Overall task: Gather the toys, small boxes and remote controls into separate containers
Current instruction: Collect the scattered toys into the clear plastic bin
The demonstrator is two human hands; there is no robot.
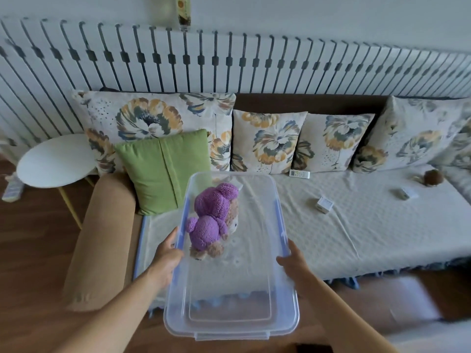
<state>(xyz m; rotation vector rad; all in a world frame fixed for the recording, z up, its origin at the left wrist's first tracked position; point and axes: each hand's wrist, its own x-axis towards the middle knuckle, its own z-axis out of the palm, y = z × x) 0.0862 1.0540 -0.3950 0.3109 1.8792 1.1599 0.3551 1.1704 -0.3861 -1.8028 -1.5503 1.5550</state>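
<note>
Our left hand point(167, 253) and right hand point(293, 259) grip the clear bin point(230, 329) sides; purple plush toy point(212, 217) inside. Right of bin, ungathered: remote point(299, 173), small box point(324, 204), farther box point(405, 193), brown toy point(432, 177).

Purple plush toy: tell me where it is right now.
In the head view the purple plush toy lies inside the clear bin, against its left wall, just beyond the left hand gripping that rim.

Soft, even daylight; shadows faint. My head camera's wide lens bows the slatted panel point(229, 59) toward the far edges; the near right floor point(382, 286) smears with motion blur.
</note>
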